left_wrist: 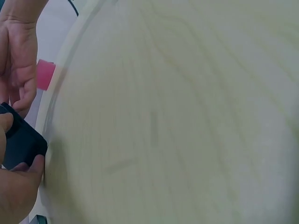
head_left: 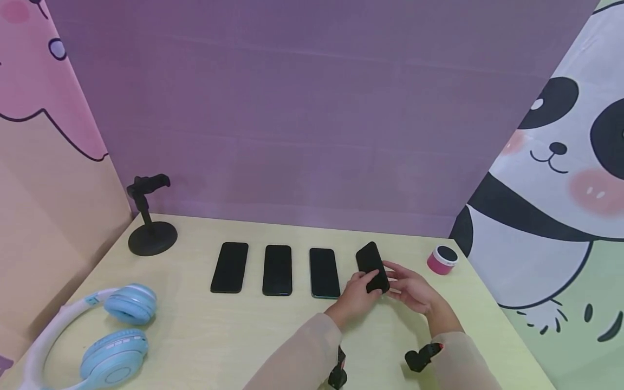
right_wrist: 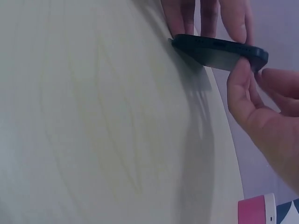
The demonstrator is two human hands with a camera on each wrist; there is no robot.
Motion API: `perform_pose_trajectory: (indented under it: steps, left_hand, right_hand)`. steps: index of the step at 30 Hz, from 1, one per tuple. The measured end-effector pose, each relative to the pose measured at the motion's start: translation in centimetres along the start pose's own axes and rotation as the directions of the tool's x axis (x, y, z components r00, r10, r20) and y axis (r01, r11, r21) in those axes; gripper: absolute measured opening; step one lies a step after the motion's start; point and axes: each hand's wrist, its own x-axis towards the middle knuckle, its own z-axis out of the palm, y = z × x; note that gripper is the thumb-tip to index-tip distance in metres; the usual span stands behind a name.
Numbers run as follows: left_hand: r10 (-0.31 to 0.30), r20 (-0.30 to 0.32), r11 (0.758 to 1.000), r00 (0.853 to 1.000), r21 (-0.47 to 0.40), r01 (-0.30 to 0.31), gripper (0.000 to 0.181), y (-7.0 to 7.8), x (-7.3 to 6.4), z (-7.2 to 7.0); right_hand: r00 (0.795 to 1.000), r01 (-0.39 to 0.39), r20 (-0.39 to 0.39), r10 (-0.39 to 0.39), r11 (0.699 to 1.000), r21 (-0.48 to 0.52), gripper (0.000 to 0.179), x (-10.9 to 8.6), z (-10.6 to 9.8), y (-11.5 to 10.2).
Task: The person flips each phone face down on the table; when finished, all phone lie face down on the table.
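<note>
A black smartphone [head_left: 370, 260] is held tilted above the table at the right end of a row of phones. My left hand [head_left: 359, 297] grips its lower left part, with fingertips over the dark face. In the left wrist view, that hand [left_wrist: 18, 189] has its thumb at the phone's [left_wrist: 23, 140] edge. Close on the other side is my right hand [head_left: 414, 287], its loosely spread fingers at the phone's right edge. From the right wrist view, one right fingertip [right_wrist: 240, 70] overlaps the phone's [right_wrist: 219, 51] face near its corner.
Three dark phones [head_left: 229, 267] [head_left: 277, 271] [head_left: 324, 273] lie flat in a row to the left. A pink jar [head_left: 441, 261] with a black-topped lid stands right. Blue-and-white headphones [head_left: 114, 352] lie front left; a black stand [head_left: 152, 238] is behind them, before the purple backdrop [head_left: 292, 119].
</note>
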Motion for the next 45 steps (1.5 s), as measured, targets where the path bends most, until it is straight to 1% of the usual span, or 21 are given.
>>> perform_pose_trajectory:
  steps: [2,4,8,10,16,19,21,25,27,29,30,33,35,38,41,43,45]
  left_hand:
    - [0.008,0.005,0.999,1.0,-0.037,-0.008,0.051,-0.1,0.2,0.0]
    - [0.031,0.007,0.997,0.999,-0.07,-0.03,0.051,-0.1,0.4,-0.1]
    - [0.059,0.013,0.988,0.998,-0.144,-0.057,0.051,-0.1,0.6,-0.3]
    - [0.05,0.023,0.981,0.998,-0.187,-0.045,0.052,-0.1,0.7,-0.4]
    - [-0.024,0.025,0.951,0.999,-0.309,0.031,0.053,-0.1,0.9,-0.4]
    - [-0.05,0.033,0.926,0.998,-0.373,0.059,0.052,-0.1,0.9,-0.4]
    - [-0.063,0.037,0.901,0.997,-0.428,0.073,0.052,-0.1,0.8,-0.5]
    - [-0.081,0.035,0.824,0.996,-0.561,0.087,0.048,-0.3,0.7,-0.7]
    - [-0.086,0.028,0.794,0.996,-0.601,0.086,0.046,-0.4,0.8,-0.8]
    - [-0.094,0.014,0.784,0.996,-0.616,0.082,0.046,-0.5,0.8,-0.9]
    - [-0.099,0.01,0.782,0.995,-0.617,0.084,0.047,-0.4,0.8,-1.0]
    - [-0.099,-0.011,0.793,0.995,-0.605,0.072,0.051,-0.1,0.7,-1.2]
    - [-0.086,-0.025,0.807,0.996,-0.588,0.055,0.053,0.0,0.7,-1.4]
    - [-0.059,-0.058,0.862,0.997,-0.506,0.022,0.049,0.1,0.7,-1.7]
    - [-0.044,-0.079,0.919,0.996,-0.394,0.01,0.044,0.1,0.6,-2.0]
    - [-0.042,-0.084,0.948,0.996,-0.318,0.013,0.041,0.0,0.6,-2.1]
    - [-0.043,-0.093,0.973,0.995,-0.229,0.021,0.038,0.0,0.5,-2.2]
  right_hand:
    - [1.0,0.004,0.029,-0.004,1.0,0.006,0.058,-0.1,-0.1,0.0]
    - [0.998,0.009,0.058,-0.009,1.0,0.002,0.057,-0.2,-0.2,0.1]
    - [0.997,0.014,0.081,-0.013,1.0,-0.008,0.056,-0.2,-0.3,0.1]
    - [0.996,0.018,0.088,-0.017,1.0,-0.015,0.056,-0.2,-0.3,0.2]
    - [0.995,0.04,0.093,-0.035,0.998,-0.053,0.055,0.1,-0.3,0.2]
    - [0.995,0.046,0.088,-0.039,0.996,-0.078,0.055,0.3,-0.2,0.2]
    - [0.996,0.045,0.084,-0.038,0.995,-0.088,0.055,0.4,0.0,0.1]
    - [0.995,0.044,0.089,-0.036,0.995,-0.089,0.056,0.7,0.3,0.3]
    - [0.996,0.044,0.086,-0.035,0.995,-0.095,0.058,0.9,0.5,0.4]
    - [0.996,0.044,0.077,-0.035,0.992,-0.118,0.058,1.1,0.5,0.7]
    - [0.997,0.043,0.07,-0.034,0.991,-0.13,0.059,1.2,0.6,0.8]
    - [0.998,0.037,0.054,-0.028,0.985,-0.17,0.06,1.4,0.6,1.2]
    - [0.999,0.032,0.042,-0.024,0.98,-0.195,0.06,1.5,0.5,1.4]
    - [1.0,0.021,0.011,-0.019,0.973,-0.228,0.06,1.7,0.5,1.7]
    - [0.999,0.0,-0.051,-0.015,0.959,-0.283,0.057,1.9,0.4,1.9]
    - [0.995,-0.01,-0.092,-0.023,0.941,-0.339,0.056,1.9,0.5,2.0]
    - [0.991,-0.015,-0.126,-0.039,0.915,-0.404,0.055,2.0,0.6,2.1]
